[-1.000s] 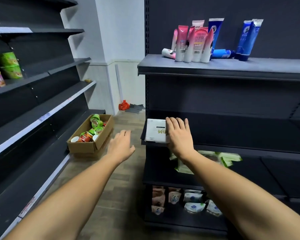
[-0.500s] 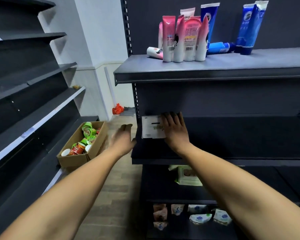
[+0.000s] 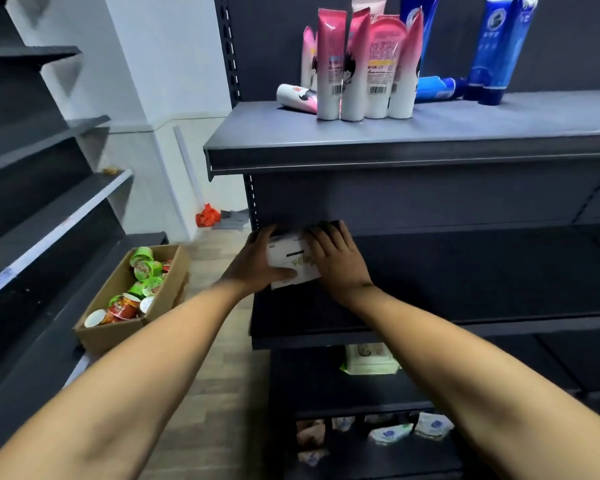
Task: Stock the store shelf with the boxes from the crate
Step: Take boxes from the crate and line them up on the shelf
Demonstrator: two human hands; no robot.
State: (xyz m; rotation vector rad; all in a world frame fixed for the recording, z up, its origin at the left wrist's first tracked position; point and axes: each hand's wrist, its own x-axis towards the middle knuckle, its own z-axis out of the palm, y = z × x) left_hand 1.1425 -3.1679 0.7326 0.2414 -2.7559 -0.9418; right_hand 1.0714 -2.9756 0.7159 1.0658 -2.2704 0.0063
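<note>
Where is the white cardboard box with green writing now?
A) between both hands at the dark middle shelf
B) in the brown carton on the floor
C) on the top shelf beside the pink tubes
A: the left hand grips the white cardboard box, the right hand rests on it, at the dark metal shelf.
</note>
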